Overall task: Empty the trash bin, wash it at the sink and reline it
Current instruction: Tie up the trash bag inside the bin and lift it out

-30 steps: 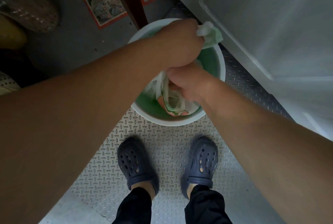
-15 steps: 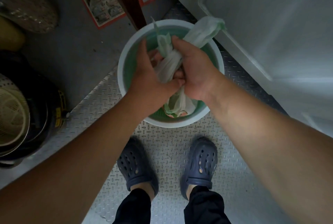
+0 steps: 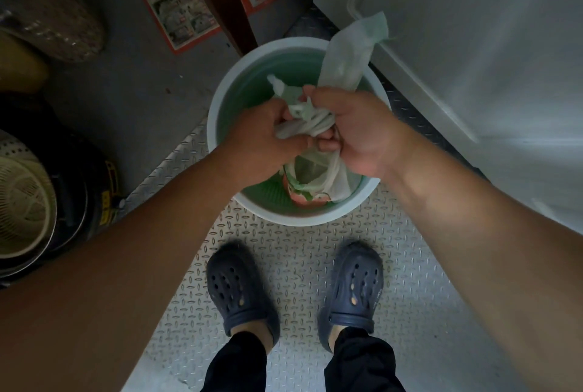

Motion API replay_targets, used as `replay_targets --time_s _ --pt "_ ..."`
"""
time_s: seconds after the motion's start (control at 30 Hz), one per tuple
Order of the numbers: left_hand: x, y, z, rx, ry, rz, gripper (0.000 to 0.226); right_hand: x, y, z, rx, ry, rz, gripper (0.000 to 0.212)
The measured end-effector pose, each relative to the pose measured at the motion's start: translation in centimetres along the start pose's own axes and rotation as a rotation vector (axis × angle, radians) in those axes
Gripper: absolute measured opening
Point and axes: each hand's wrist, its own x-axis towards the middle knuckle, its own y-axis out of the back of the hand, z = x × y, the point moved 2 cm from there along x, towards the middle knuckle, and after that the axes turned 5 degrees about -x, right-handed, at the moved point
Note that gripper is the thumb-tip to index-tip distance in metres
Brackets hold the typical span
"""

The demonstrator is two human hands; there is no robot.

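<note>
head view, both hands' grip [image 3: 310,126] curled round bag neck [image 3: 310,122]

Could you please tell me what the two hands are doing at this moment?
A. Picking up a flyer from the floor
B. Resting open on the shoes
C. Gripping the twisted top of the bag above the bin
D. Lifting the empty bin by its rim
C: the left hand and right hand both grip the gathered, twisted neck of the pale green bag, which hangs into the round bin.
</note>
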Motion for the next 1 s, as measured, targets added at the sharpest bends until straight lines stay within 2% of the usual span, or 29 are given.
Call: replay_targets --time_s 0.1,0.2,0.27,0.33,0.43,0.53,0.6,0.77,0.87,0.93,1.0 --pt "0.1 0.1 0.3 0.091 -0.057 -0.018 0.031 -0.2 0.6 -0.2 -0.117 0.029 -0.004 0.030" --pt "0.1 0.1 0.1 0.088 -0.003 0.009 0.018 -0.2 1.0 -0.2 -0.157 0.023 -0.040 0.018" --pt "0.1 0.2 0.0 0.042 0.033 -0.003 0.018 -0.3 1.2 -0.2 -0.147 0.009 -0.079 0.011" --pt "0.0 0.3 0.1 0.015 0.046 -0.025 0.020 -0.5 1.3 -0.4 -0.242 0.049 -0.105 0.012" --pt "0.1 0.5 0.3 -0.018 0.070 -0.052 0.019 -1.0 1.4 -0.8 -0.623 0.154 0.009 0.010" --pt "0.2 0.8 0.3 -0.052 0.108 -0.063 0.015 -1.0 0.7 -1.5 -1.205 0.294 0.103 0.015" --pt "0.0 0.8 0.6 -0.088 0.098 -0.090 0.016 -0.8 0.1 -1.6 -1.408 0.390 0.157 0.019" --pt "0.1 0.6 1.5 -0.045 0.099 -0.076 0.028 -0.8 -0.5 -0.5 -1.531 0.569 0.403 0.017" --pt "0.2 0.7 1.8 -0.227 0.169 0.001 0.040 -1.1 -0.5 0.3 -1.548 0.641 0.530 0.021" --pt "0.1 0.8 1.5 -0.301 0.234 0.009 0.046 -1.2 -0.6 0.4 -1.525 0.698 0.547 0.020" --pt "0.0 0.9 1.3 -0.360 0.260 0.021 0.040 -1.4 -1.0 0.4 -1.529 0.750 0.514 0.023"
